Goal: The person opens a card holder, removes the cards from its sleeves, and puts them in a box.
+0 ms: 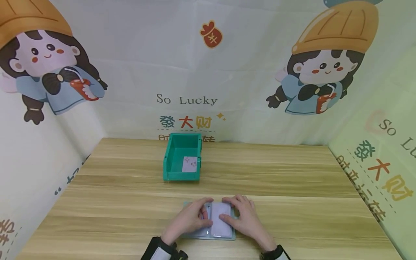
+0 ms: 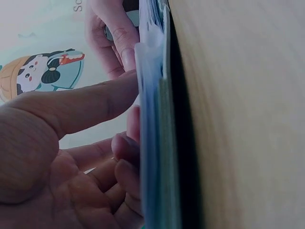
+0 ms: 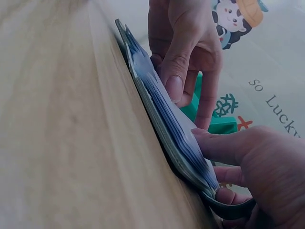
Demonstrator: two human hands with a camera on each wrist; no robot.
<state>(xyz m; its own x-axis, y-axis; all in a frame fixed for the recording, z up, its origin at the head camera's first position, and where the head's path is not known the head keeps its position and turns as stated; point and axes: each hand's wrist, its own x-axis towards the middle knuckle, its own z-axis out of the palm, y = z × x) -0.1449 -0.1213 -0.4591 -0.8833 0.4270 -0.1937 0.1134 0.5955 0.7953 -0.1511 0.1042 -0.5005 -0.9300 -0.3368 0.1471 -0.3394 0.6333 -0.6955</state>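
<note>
A small ring-bound card album [image 1: 222, 228] with clear sleeves lies spread on the table. My left hand [image 1: 192, 217] is over its left side, thumb and bent fingertips touching the sleeves by the rings. At the right side, my right hand [image 1: 246, 218] holds the album's edge; its thumb rests on the thick stack of sleeves. Seen from the right wrist, the stacked sleeves [image 3: 167, 112] stand above the cover, and fingers curl by a dark strap [image 3: 228, 208] at the corner. Part of the left pages is hidden under my left hand.
Behind the album stands a green plastic bin [image 1: 181, 176], its low front towards me. Inside it lies a pale printed card [image 1: 189, 164]. The wooden table [image 1: 286, 173] meets a printed cloth backdrop [image 1: 240, 72] at the back and sides.
</note>
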